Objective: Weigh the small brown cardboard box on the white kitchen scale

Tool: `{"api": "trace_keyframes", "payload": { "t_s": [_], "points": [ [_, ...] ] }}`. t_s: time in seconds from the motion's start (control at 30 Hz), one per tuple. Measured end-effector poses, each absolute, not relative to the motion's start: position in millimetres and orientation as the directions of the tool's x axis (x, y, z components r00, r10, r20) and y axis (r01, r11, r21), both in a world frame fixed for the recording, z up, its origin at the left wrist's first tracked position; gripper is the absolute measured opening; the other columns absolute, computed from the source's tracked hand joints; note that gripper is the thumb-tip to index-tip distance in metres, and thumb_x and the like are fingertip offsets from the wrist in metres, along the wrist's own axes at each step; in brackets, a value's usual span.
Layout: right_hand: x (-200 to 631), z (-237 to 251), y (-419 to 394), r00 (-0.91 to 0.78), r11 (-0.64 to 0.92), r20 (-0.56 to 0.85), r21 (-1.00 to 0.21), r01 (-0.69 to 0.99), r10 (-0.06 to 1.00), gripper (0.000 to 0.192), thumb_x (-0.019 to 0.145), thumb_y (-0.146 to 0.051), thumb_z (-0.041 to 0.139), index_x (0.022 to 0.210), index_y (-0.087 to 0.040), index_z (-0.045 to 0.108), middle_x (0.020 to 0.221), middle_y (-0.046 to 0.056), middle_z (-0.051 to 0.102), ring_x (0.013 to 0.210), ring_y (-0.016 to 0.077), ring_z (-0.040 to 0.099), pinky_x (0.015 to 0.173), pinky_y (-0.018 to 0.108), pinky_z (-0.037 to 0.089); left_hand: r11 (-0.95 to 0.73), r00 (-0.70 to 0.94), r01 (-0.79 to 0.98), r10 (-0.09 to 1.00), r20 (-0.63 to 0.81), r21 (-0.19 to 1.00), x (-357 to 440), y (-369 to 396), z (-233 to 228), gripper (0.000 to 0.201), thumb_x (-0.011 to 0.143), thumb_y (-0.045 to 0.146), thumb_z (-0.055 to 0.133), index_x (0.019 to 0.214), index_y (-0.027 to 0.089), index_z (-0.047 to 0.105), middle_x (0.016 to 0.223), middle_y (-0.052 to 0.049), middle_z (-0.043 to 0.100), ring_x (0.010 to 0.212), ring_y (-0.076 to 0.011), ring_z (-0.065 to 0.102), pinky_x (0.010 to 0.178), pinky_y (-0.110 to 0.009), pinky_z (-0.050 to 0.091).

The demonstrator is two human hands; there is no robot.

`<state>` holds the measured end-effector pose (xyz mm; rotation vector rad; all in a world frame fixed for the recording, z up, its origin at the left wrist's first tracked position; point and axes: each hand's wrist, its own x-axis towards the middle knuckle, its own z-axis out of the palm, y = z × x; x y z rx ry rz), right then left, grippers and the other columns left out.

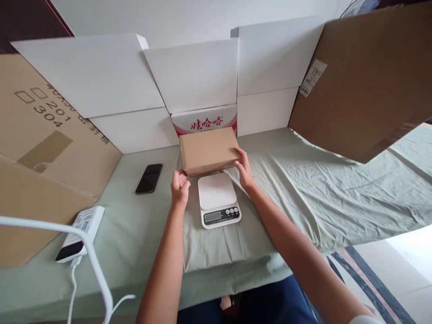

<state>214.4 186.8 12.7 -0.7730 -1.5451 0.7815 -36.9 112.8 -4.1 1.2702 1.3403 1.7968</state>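
A closed brown cardboard box is between my two hands, just behind the kitchen scale and in front of the printed carton. My left hand is at its near left corner, with the fingers against the lower edge and the thumb off to the side. The right end of the box is gripped by my right hand, thumb at the front and fingers over the top edge. Nearer to me, the white kitchen scale lies on the green cloth with a bare platform. Its display looks blank. Whether the box touches the cloth is hidden.
White panels and a carton with red lettering stand along the back. Large cardboard boxes flank the left and right. On the green cloth lie a black phone and a white power bank with a cable.
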Motion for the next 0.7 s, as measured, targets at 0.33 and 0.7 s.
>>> {"api": "trace_keyframes", "payload": {
  "t_s": [0.33,0.7],
  "points": [
    [208,-6,197,-0.197,0.521,0.500,-0.850,0.074,0.843,0.098,0.093,-0.077,0.049,0.169,-0.029,0.010,0.180,0.003,0.011,0.166,0.0293,0.015,0.134,0.053,0.022,-0.280,-0.419,0.108,0.857,0.299,0.954,-41,126,-20,0.048,0.065,0.025,0.062,0.113,0.021,0.059,0.109,-0.011,0.073,0.108,-0.0294,0.070,0.090,-0.042,0.056],
    [214,-13,197,-0.171,0.413,0.411,-0.910,-0.027,0.895,0.098,0.094,-0.074,0.050,0.169,-0.028,0.007,0.175,0.010,0.029,0.157,0.0306,0.039,0.127,0.056,0.035,-0.278,-0.423,0.067,0.862,0.280,0.958,-53,127,-26,0.069,0.062,0.017,0.059,0.131,0.021,0.061,0.148,-0.017,0.063,0.141,-0.0341,0.057,0.117,-0.049,0.044]
  ]
}}
